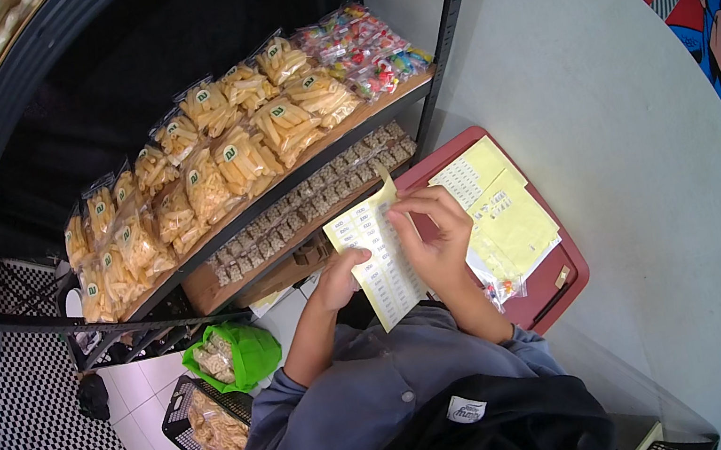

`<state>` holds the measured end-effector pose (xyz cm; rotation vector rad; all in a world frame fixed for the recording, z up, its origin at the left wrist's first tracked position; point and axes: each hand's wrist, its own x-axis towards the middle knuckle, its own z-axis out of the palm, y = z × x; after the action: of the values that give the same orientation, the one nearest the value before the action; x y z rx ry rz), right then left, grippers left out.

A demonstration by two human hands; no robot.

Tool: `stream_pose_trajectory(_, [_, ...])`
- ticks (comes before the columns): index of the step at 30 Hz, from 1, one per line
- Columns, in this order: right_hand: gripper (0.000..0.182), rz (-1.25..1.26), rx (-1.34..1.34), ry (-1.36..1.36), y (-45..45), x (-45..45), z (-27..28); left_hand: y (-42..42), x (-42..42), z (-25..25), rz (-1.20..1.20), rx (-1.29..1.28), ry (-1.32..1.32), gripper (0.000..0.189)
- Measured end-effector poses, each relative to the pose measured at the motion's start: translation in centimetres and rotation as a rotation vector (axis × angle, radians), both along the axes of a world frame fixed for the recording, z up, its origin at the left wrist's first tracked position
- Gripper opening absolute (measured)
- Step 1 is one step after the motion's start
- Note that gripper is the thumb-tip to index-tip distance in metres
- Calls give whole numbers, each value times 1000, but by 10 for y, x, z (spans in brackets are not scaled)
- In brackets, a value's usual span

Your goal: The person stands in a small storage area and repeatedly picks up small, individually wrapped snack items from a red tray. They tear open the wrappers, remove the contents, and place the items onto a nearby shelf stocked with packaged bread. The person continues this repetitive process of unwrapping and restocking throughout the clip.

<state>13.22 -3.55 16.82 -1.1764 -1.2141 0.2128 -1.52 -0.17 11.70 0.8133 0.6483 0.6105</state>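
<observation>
A pale yellow sheet of small printed stickers (377, 258) is held up in front of my chest. My left hand (340, 275) grips its left edge, with the thumb lying on the printed face. At the sheet's upper right, my right hand (435, 223) has its thumb and index finger pinched together against the paper; whether a sticker is between those fingertips is too small to tell. The sheet's top corner curls upward. Behind my right hand, more yellow sticker sheets (510, 221), some partly peeled, lie on a red plastic table (570, 261).
A shelf edge (333, 144) carries bagged snack sticks (239, 159) and bagged colourful sweets (366, 45). Small packets (320, 196) line the shelf below. On the floor stand a green bag (260, 352) and a black crate (184, 433) of packed snacks. A pale wall (619, 146) rises at right.
</observation>
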Motion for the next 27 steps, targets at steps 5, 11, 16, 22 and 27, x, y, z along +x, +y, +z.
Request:
stream_pose_trajectory(5, [41, 141, -48, 438, 5, 27, -14, 1, -2, 10, 38, -116, -225, 53])
stream_pose_trajectory(11, [76, 517, -540, 1088, -6, 64, -97, 12, -10, -9, 65, -175, -298, 53])
stream_pose_trajectory(16, [90, 389, -522, 902, -23, 82, -135, 22, -11, -45, 183, -127, 177, 52])
stream_pose_trajectory(22, [89, -56, -623, 584, -35, 143, -246, 19, -41, -79, 20, -89, -111, 49])
stream_pose_trajectory(27, [90, -323, -761, 372, -37, 157, -290, 9, -39, -82, -14, -38, -31, 36])
